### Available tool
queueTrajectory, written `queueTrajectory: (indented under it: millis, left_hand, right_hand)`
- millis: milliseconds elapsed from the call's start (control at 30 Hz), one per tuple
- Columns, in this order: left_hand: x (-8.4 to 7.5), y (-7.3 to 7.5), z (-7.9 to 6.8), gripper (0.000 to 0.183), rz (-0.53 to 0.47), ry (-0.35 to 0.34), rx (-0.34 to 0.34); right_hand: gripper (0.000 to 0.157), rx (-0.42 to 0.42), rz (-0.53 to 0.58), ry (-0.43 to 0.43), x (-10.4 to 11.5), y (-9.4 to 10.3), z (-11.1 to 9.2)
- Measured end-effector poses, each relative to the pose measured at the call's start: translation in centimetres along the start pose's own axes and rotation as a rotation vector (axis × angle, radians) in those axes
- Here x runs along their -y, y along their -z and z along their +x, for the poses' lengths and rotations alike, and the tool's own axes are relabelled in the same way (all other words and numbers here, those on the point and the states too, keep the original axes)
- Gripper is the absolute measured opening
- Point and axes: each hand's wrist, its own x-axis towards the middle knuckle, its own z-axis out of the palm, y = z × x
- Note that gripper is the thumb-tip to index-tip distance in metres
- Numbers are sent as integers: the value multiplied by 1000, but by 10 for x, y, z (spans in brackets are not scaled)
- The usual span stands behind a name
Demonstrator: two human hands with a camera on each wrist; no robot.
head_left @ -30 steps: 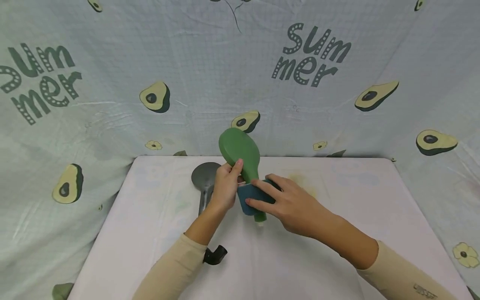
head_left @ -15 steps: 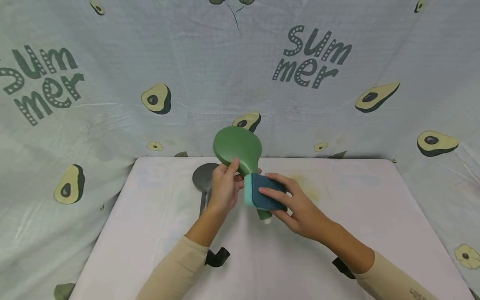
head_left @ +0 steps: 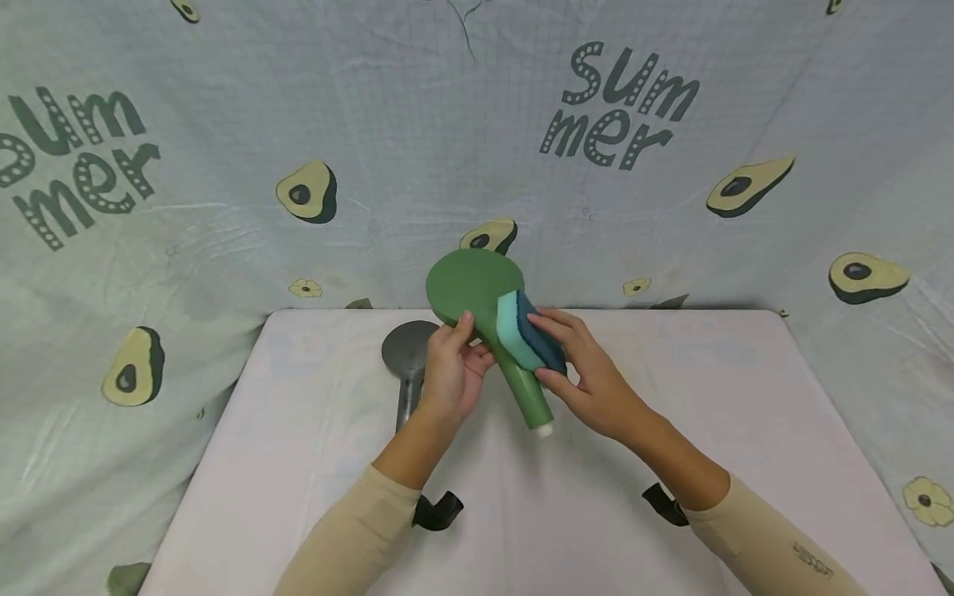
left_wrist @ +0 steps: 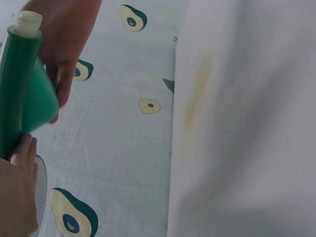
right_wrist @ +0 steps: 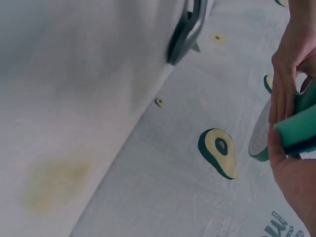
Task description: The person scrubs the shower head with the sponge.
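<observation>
My left hand (head_left: pixel 456 372) holds a green handheld shower head (head_left: pixel 477 290) at its neck, thumb on the near side. The shower head is raised above the table, round head up, its handle slanting down right to a white end. In the right wrist view its pale round face (right_wrist: pixel 259 136) shows at the edge. My right hand (head_left: pixel 596 377) grips a two-layer sponge (head_left: pixel 517 331), light teal and dark blue. The teal side lies against the shower head where head meets handle. The left wrist view shows the handle (left_wrist: pixel 17 84) with the sponge behind it.
A dark grey shower head (head_left: pixel 408 352) lies on the white-covered table (head_left: pixel 596 530), partly behind my left forearm. Behind the table hangs a cloth (head_left: pixel 417 165) printed with avocados. Black pieces show beside both sleeves. The table cover has a yellowish stain (right_wrist: pixel 57 182).
The sponge has moved up from the handle to the neck and tilted, baring the lower handle. The green head has turned, showing more of its flat round back.
</observation>
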Motion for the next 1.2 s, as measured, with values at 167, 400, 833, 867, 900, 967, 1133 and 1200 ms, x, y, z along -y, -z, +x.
queueTrajectory:
  millis: [167, 400, 833, 867, 900, 967, 1133, 1200]
  left_hand:
    - [-3, 4, 2, 46, -11, -20, -26]
    - [-2, 5, 0, 49, -52, -27, 55]
    - [2, -4, -6, 41, -38, 13, -50]
    - [2, -3, -6, 43, -26, 18, -66]
    - [2, -2, -6, 44, -14, 25, -79]
    - [1, 0, -6, 45, 7, 38, -100]
    - [2, 5, -1, 48, 39, 40, -120]
    - [2, 6, 0, 49, 41, 42, -121]
  right_hand:
    - [72, 83, 60, 46, -1, -3, -37]
    - [74, 93, 311, 82, -6, -10, -63]
    - [67, 24, 96, -113, 7, -4, -5]
    - [66, 51, 42, -87, 8, -1, -6]
    - [65, 81, -19, -52, 8, 1, -8]
    - [64, 142, -156, 45, 9, 7, -14]
    - [44, 234, -434, 323, 15, 14, -37]
    - [40, 223, -512, 401, 16, 13, -46]
